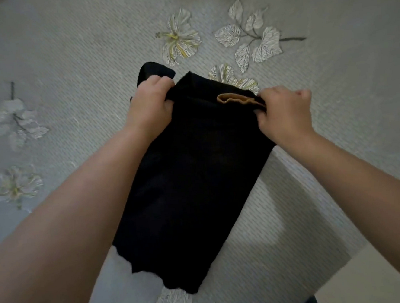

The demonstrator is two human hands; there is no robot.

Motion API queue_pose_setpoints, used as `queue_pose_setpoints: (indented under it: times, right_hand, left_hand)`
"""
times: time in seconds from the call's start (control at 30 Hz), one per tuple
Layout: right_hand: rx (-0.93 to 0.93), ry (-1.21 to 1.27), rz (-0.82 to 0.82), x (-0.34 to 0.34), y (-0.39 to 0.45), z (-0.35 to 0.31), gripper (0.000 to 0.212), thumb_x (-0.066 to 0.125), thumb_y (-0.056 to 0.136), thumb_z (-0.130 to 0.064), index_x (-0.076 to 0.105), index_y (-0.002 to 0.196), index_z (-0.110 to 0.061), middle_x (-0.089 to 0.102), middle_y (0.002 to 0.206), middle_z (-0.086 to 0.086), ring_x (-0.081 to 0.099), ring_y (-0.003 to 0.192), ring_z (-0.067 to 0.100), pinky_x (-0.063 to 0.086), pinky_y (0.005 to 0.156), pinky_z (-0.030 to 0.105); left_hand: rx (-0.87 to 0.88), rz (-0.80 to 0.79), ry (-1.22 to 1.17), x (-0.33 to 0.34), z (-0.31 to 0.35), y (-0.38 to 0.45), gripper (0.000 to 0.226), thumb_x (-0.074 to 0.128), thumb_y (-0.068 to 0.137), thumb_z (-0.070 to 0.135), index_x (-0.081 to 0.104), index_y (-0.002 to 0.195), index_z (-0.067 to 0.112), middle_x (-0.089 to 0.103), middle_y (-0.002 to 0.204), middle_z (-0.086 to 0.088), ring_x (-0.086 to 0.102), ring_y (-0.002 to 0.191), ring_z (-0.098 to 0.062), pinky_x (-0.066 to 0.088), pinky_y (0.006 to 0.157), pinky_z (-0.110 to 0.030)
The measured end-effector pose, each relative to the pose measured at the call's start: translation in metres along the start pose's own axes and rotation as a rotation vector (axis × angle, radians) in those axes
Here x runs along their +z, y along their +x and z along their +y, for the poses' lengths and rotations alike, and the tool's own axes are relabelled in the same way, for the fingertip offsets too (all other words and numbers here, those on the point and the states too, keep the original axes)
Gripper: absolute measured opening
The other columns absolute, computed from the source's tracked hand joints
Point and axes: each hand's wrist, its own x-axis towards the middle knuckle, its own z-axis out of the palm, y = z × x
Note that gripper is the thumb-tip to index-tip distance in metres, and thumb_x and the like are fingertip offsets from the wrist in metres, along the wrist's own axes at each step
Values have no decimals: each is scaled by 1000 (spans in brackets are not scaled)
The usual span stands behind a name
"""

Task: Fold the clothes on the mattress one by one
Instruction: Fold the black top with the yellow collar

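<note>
While it lies on the grey flowered mattress (65, 66), the left hand (150, 107) grips the far left corner of a black folded garment (187, 188); its long axis runs near-left to far-right. The right hand (285, 112) pinches its far right corner beside a tan band (235, 100).

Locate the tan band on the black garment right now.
Head view, right of centre: the tan band sits at the top edge of the black garment, just beside the right hand gripping that edge, opposite the left hand.
</note>
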Motion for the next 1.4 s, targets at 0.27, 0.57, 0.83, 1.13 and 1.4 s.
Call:
queue_pose_setpoints:
  times: [0.27,0.57,0.83,1.13,1.4]
  right_hand:
    - [-424,123,148,-34,-79,-91,6,63,63,-1,62,69,-2,63,62,12,60,58,29,30,70,34]
    - [-528,83,-23,25,-168,-123,32,80,40,5,67,67,-8,65,61,2,60,50,19,48,58,28]
    - [-470,64,-7,53,-187,-126,33,78,39,4,68,66,-11,71,71,0,61,51,15,38,73,28]
    - [-427,122,8,55,-187,-119,30,74,47,12,68,72,-3,72,77,6,65,57,18,29,74,28]
    - [-533,15,-109,62,-236,-148,37,79,46,-4,71,82,-10,72,83,2,64,58,14,47,79,29]
  left_hand:
    - [-70,64,-88,-59,-48,-97,19,55,77,-8,63,93,-5,59,99,-25,54,97,-37,31,81,-19]
    - [-204,-185,92,-7,-71,-167,71,49,82,1,22,145,19,47,121,-16,46,107,-36,42,83,-44]
    - [36,-288,229,17,-73,-149,72,45,90,13,7,143,42,45,110,-8,43,92,-23,36,70,-31]
    - [320,-209,128,19,-74,-143,30,49,84,4,64,110,4,67,105,-15,61,95,-31,47,82,-38]
    - [315,-120,114,5,-126,-230,30,56,72,-6,67,100,-6,68,93,-22,66,81,-38,54,74,-44]
